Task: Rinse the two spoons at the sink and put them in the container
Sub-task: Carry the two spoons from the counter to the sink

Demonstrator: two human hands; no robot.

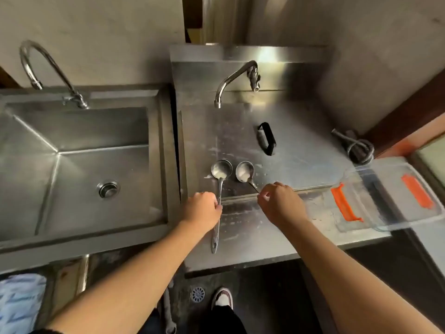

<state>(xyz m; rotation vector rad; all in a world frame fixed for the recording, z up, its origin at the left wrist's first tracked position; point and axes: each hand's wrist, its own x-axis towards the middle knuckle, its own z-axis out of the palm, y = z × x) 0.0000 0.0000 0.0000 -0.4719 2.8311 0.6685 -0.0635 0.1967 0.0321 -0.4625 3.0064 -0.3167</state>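
Observation:
Two steel spoons with white residue in their bowls lie side by side on a steel cover over the right basin. The left spoon has a long handle running down past the counter edge; my left hand pinches that handle. The right spoon is shorter; my right hand closes its fingertips on the handle's end. A clear plastic container with orange clips sits at the counter's right end. The open sink with a drain is on the left.
A curved tap stands behind the left sink and a second tap behind the covered basin. The cover has a black handle. A coiled metal hose lies at the back right. My shoe is on the floor below.

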